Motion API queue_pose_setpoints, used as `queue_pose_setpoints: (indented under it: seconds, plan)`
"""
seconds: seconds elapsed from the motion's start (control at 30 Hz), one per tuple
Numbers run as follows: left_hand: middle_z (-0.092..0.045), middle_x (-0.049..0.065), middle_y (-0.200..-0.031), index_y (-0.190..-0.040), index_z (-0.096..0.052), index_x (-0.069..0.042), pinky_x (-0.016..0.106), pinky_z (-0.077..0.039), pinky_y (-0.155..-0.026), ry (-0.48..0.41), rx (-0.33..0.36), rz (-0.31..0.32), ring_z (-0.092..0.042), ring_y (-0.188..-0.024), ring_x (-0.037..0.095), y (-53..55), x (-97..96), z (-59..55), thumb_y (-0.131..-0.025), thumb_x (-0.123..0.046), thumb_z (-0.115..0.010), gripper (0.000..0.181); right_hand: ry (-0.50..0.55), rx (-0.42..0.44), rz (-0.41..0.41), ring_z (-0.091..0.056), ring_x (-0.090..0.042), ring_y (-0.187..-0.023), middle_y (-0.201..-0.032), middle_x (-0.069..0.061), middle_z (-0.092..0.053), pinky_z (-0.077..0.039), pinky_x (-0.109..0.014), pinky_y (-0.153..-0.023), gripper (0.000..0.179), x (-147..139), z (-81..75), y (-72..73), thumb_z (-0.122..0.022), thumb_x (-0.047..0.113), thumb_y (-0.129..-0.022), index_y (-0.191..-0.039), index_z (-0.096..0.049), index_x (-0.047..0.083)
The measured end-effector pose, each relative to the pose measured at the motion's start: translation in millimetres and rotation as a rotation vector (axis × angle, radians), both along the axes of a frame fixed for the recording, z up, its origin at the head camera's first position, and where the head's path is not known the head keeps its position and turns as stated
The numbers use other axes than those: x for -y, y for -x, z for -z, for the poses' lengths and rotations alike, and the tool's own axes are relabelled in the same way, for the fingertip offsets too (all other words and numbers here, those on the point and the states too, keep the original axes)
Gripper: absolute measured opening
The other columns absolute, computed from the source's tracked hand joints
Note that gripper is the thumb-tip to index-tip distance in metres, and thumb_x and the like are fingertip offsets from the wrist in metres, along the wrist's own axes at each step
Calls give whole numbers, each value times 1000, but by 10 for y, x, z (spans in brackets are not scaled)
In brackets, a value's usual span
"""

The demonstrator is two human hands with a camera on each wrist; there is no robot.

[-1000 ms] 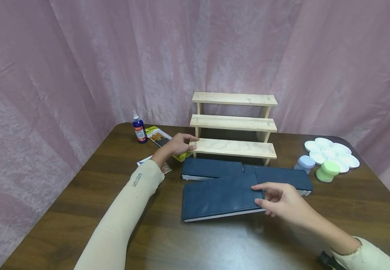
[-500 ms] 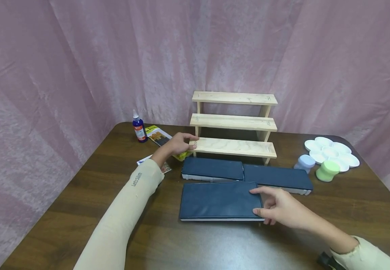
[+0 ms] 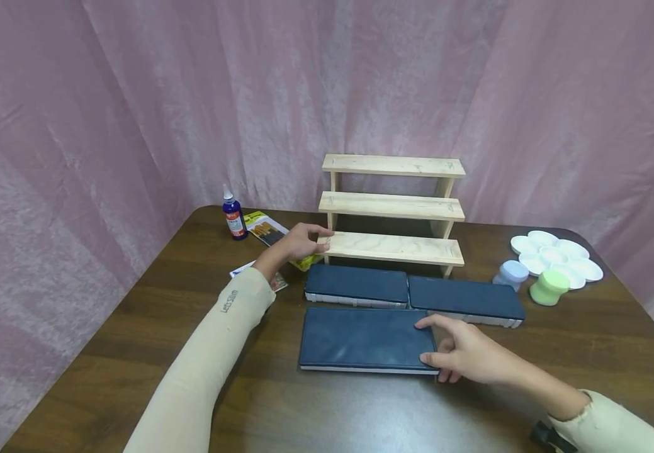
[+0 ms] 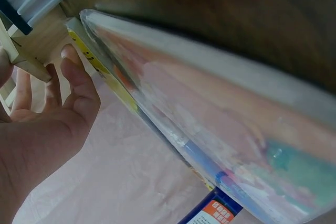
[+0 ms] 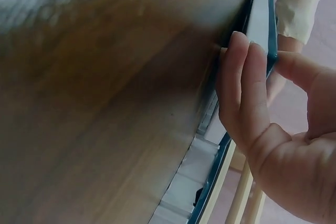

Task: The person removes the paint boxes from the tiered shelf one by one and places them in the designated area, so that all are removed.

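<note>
Near the table's middle lies a dark blue notebook (image 3: 366,340) with pale page edges. My right hand (image 3: 465,349) pinches its right end, thumb and index finger on the cover; in the right wrist view, other fingers (image 5: 254,72) reach under its pale edge (image 5: 259,22). Behind it, a three-step wooden stand (image 3: 391,247) faces me. The left hand (image 3: 296,241) holds the left end of its lowest board, and the left wrist view shows fingers round that board end (image 4: 31,66). Between notebook and stand sit two dark blue-lidded boxes (image 3: 355,281) with whitish ribbed sides, end to end.
At the left are a blue bottle (image 3: 235,215) with a white nozzle, a yellow-edged brush packet (image 3: 267,228) and a smaller packet (image 3: 279,283) partly behind the sleeve. A white flower-shaped palette (image 3: 553,254), a blue-lidded jar (image 3: 512,274) and a green jar (image 3: 550,287) stand right.
The notebook has swung from a slant overlapping the boxes to lie nearly parallel with them, its right end lower and nearer me. My right hand shifted slightly left with it; the left stayed put.
</note>
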State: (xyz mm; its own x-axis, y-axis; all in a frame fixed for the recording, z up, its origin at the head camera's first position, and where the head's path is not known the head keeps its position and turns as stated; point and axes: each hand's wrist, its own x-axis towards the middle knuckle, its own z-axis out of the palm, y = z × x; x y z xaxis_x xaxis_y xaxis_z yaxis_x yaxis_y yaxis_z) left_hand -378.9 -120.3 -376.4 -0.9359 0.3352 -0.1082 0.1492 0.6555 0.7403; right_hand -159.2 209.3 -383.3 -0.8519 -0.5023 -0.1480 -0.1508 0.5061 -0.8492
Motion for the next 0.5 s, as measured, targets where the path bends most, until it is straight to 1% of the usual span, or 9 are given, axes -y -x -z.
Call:
queue_pose_setpoints:
  seconds: [0.1, 0.2, 0.5]
  plan:
    - [-46, 12, -149, -132, -66, -20, 44, -41, -101, -2, 1, -1, -45, -126, 28, -4, -1, 7, -94, -23, -69, 38, -8, 23, 3, -68, -28, -58, -63, -10, -66, -57, -38, -52, 58, 25, 3, 4, -72, 21, -92, -139, -43, -1]
    - [-46, 12, -149, -132, -65, -19, 43, -42, -99, -10, 4, 0, -46, -125, 29, -5, -2, 6, -94, -22, -69, 38, -9, 39, 9, -68, -28, -58, -64, -11, -66, -57, -37, -52, 58, 58, -7, 11, -72, 20, -92, -138, -43, 0]
    - [-45, 12, -150, -133, -65, -19, 42, -42, -99, -12, 20, -4, -45, -127, 29, 1, -10, 26, -94, -22, -69, 39, 30, 60, 24, -67, -29, -56, -63, -11, -66, -56, -37, -50, 60, 137, 1, 43, -74, 16, -90, -138, -42, -1]
